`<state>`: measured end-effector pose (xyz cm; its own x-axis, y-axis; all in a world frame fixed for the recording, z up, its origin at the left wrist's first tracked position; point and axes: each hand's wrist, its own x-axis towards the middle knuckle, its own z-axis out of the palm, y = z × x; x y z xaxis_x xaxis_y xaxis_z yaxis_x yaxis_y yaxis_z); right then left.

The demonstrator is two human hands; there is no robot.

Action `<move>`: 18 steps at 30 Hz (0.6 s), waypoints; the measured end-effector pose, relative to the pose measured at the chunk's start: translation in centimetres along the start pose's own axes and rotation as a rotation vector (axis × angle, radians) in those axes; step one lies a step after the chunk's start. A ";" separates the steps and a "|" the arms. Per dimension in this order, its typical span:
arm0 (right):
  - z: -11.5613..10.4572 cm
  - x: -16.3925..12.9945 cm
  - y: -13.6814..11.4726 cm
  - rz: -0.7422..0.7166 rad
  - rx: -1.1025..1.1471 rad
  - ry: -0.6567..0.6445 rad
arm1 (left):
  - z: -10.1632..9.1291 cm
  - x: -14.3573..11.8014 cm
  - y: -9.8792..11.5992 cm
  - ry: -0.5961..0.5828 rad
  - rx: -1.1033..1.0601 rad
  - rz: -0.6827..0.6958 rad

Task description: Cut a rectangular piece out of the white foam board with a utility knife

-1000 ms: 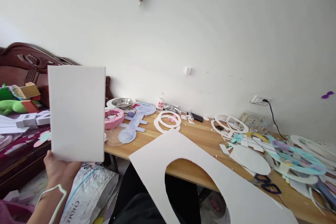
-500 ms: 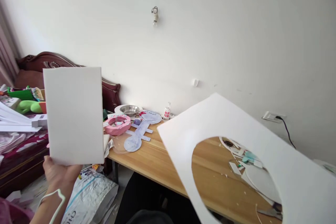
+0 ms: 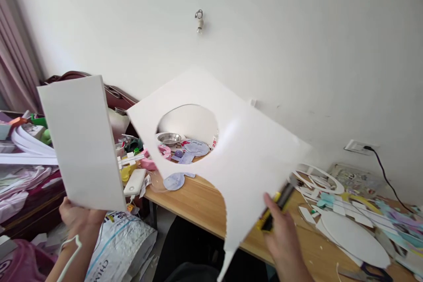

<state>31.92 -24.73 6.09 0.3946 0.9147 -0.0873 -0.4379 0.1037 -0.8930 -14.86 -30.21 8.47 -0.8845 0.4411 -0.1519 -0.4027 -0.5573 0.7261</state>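
My left hand (image 3: 82, 219) grips the bottom edge of a white rectangular foam board (image 3: 79, 141), held upright at the left. The fingers behind the board are hidden. My right hand (image 3: 283, 231) is closed around a yellow-and-black utility knife (image 3: 280, 205). The same hand pinches the lower right edge of a larger white foam sheet (image 3: 254, 154), raised above the table. This sheet has a round hole near its left corner and a curved cut along its lower side. A steel bowl and a pink ring show through the hole.
On the wooden table (image 3: 198, 205) lie a white oval piece (image 3: 355, 235), scissors (image 3: 366, 273), and many scraps at the right. A white power bank (image 3: 135, 183) sits at the left end. Below it stands a silvery bag (image 3: 122, 242). A cord (image 3: 383, 172) hangs from the wall socket.
The holed sheet has swung left and up, and my right hand with the knife has come into view. My left hand's board has turned slightly, showing its side edge.
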 end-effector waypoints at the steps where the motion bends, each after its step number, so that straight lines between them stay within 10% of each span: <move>1: 2.7 -0.4 0.8 0.030 0.038 -0.042 | -0.1 0.1 0.0 -0.096 -0.127 0.069; 7: 12.2 -1.0 5.6 0.115 0.169 -0.231 | -0.7 0.9 0.6 -0.249 -0.305 0.105; 18: 16.8 1.7 14.5 0.216 0.226 -0.226 | -3.8 4.5 -3.1 -0.066 -0.188 0.036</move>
<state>12.66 -15.13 0.38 0.0967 0.9853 -0.1405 -0.6684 -0.0403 -0.7427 -18.47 -29.17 3.02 -0.8844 0.4599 -0.0793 -0.4132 -0.6928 0.5910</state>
